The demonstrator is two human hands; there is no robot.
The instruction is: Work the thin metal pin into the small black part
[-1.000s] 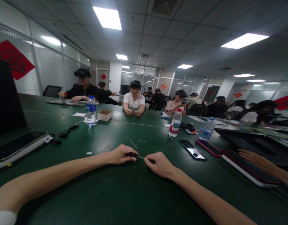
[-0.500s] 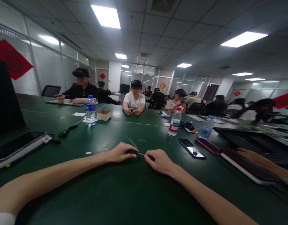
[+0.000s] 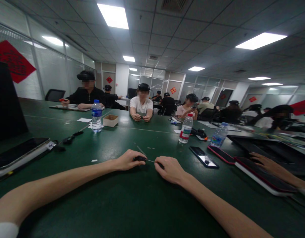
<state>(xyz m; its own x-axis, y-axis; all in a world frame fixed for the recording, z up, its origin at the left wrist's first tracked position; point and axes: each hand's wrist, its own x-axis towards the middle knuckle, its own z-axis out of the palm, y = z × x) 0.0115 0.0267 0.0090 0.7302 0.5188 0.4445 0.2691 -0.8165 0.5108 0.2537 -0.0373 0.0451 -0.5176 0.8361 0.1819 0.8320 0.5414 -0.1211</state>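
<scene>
My left hand rests low over the green table, its fingers closed around a small black object. A thin, shiny metal rod spans the narrow gap from that object to my right hand. The right fingers are curled around something dark at the rod's other end; most of it is hidden, and its kind cannot be made out. Just beyond my hands, a thin pale strip shows over the tabletop.
A phone lies to the right, near bottles and a dark tray. Another person's hand reaches over a red-edged tablet. Across the table are a small box, a bottle and seated people.
My right hand has shifted very slightly right, and the gap between my hands looks a little wider. Both grips stay closed. The other person's hand at right has moved slightly.
</scene>
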